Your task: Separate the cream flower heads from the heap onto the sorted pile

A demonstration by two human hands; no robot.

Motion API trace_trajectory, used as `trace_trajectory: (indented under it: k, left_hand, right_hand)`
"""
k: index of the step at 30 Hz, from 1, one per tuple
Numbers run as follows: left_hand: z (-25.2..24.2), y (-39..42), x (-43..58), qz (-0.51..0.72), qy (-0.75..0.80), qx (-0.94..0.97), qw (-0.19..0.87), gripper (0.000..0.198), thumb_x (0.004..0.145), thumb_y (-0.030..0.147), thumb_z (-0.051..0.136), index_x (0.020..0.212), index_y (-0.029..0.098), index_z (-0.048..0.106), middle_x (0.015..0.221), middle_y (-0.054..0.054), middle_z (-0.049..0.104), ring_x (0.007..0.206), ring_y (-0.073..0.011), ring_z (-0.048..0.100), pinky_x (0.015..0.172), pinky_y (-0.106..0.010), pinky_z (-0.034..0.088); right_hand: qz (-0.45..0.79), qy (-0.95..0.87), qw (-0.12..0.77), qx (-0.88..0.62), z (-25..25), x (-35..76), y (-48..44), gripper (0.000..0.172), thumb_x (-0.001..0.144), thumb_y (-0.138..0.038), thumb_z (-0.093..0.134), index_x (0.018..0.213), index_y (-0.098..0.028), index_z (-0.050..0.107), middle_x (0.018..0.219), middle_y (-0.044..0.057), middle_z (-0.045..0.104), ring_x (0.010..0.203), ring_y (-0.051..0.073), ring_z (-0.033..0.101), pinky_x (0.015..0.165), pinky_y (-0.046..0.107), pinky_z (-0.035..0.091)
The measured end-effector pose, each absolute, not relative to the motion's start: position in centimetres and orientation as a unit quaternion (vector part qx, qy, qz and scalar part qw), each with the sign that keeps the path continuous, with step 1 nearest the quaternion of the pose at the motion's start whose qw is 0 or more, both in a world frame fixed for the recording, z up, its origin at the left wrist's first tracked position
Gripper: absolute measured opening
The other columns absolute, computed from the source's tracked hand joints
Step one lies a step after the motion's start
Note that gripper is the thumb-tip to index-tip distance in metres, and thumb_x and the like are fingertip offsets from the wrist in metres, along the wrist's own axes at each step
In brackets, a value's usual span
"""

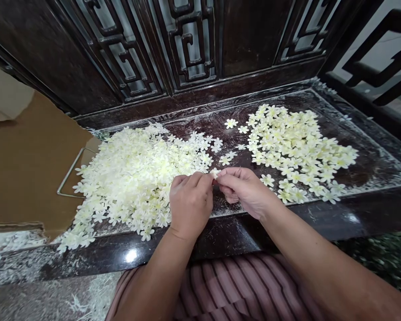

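Note:
My left hand (pixel 190 200) and my right hand (pixel 243 187) meet over the dark wooden seat (pixel 370 171), fingertips pinched together on one small white fabric flower (pixel 215 172). A big heap of white fabric flowers (pixel 133 174) lies to the left, touching my left hand. A flatter spread of cream flowers with yellow centres (pixel 294 147) lies to the right of my right hand. A few single flowers (pixel 230 123) lie between the two piles.
The carved dark backrest (pixel 187 49) rises behind the seat, and an armrest (pixel 381 76) stands at the right. Brown cardboard (pixel 26 165) and a metal wire handle (pixel 68 174) sit at the left. White scraps litter the floor (pixel 16 263). My striped lap (pixel 234 290) is below.

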State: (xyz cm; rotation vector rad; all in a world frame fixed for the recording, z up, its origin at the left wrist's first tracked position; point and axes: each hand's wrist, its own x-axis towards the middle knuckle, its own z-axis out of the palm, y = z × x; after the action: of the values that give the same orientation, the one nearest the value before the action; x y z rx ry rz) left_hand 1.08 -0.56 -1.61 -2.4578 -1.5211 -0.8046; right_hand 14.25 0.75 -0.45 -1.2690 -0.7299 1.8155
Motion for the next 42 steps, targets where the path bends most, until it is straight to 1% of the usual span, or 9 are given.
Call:
trace_trajectory:
  k: [7,21,28,32,34,36,38,40,42]
  left_hand:
    - [-1.4,-0.5,1.1,-0.276,-0.503,-0.816,0.073,0.015,0.085,0.013,0.049,0.080,0.019,0.062,0.070,-0.001,0.066,0.062,-0.0157,0.058,0.068,-0.029,0.035]
    - [-1.3,-0.4,0.9,-0.287,-0.495,-0.812,0.115,0.013,0.084,0.014,0.053,0.075,0.019,0.061,0.065,0.001,0.064,0.059,-0.0153,0.056,0.064,-0.029,0.036]
    - [-1.3,-0.5,0.9,-0.269,-0.493,-0.819,0.119,0.012,0.083,0.012,0.054,0.078,0.019,0.062,0.066,0.001,0.064,0.060,-0.0156,0.057,0.065,-0.030,0.036]
    - [-1.6,-0.5,1.0,-0.269,-0.493,-0.821,0.104,0.014,0.084,0.012,0.051,0.078,0.018,0.063,0.067,0.000,0.065,0.061,-0.0167,0.057,0.065,-0.031,0.037]
    - [-1.8,-0.6,1.1,-0.279,-0.497,-0.819,0.072,0.015,0.084,0.012,0.050,0.078,0.017,0.063,0.069,-0.002,0.066,0.062,-0.0171,0.058,0.065,-0.032,0.038]
    - [-1.9,-0.6,1.1,-0.306,-0.509,-0.804,0.000,0.014,0.083,0.012,0.051,0.080,0.016,0.063,0.073,-0.003,0.067,0.065,-0.0172,0.059,0.066,-0.031,0.040]
    - [-1.9,-0.5,1.2,-0.346,-0.519,-0.771,-0.128,0.012,0.081,0.014,0.053,0.083,0.016,0.064,0.077,-0.004,0.069,0.070,-0.0164,0.061,0.067,-0.029,0.043]
    - [-1.6,-0.3,1.1,-0.376,-0.517,-0.713,-0.289,0.012,0.079,0.018,0.055,0.085,0.016,0.066,0.079,-0.003,0.070,0.071,-0.0147,0.062,0.066,-0.026,0.046]
    - [-1.2,-0.1,1.0,-0.387,-0.509,-0.639,-0.427,0.013,0.079,0.023,0.056,0.083,0.016,0.066,0.077,-0.003,0.070,0.069,-0.0135,0.063,0.066,-0.024,0.048]
  right_hand:
    - [0.704,-0.299,0.427,-0.482,-0.8,14.0,0.7,0.012,0.059,-0.019,0.057,0.051,-0.017,0.049,0.041,-0.008,0.039,0.038,0.003,0.027,0.038,0.019,0.016]
    - [0.714,-0.283,0.439,-0.465,-0.9,13.8,0.5,0.011,0.056,-0.022,0.062,0.054,-0.016,0.052,0.041,-0.010,0.036,0.039,0.001,0.025,0.040,0.018,0.015]
    - [0.709,-0.270,0.431,-0.489,-1.1,13.7,0.5,0.011,0.054,-0.022,0.059,0.052,-0.017,0.050,0.040,-0.010,0.034,0.039,0.001,0.024,0.039,0.017,0.014]
    - [0.691,-0.286,0.441,-0.497,-1.4,13.7,0.6,0.011,0.054,-0.022,0.058,0.049,-0.017,0.050,0.040,-0.010,0.034,0.038,0.001,0.024,0.039,0.018,0.014]
    - [0.680,-0.295,0.444,-0.504,-1.5,13.8,0.6,0.010,0.054,-0.023,0.057,0.048,-0.017,0.051,0.041,-0.009,0.035,0.038,0.002,0.024,0.039,0.019,0.014]
    - [0.670,-0.309,0.445,-0.507,-1.6,14.0,0.8,0.008,0.053,-0.023,0.057,0.050,-0.017,0.054,0.042,-0.008,0.038,0.038,0.002,0.024,0.039,0.020,0.014]
    - [0.661,-0.332,0.446,-0.504,-1.4,14.3,1.0,0.008,0.053,-0.024,0.057,0.051,-0.016,0.057,0.043,-0.007,0.042,0.038,0.002,0.025,0.040,0.021,0.014]
    - [0.649,-0.363,0.445,-0.499,-1.2,14.7,1.2,0.008,0.053,-0.023,0.057,0.050,-0.016,0.058,0.044,-0.006,0.046,0.039,0.003,0.025,0.040,0.021,0.014]
    - [0.640,-0.403,0.436,-0.488,-0.9,15.1,1.3,0.010,0.055,-0.024,0.058,0.049,-0.016,0.058,0.044,-0.006,0.045,0.039,0.003,0.025,0.040,0.021,0.015]
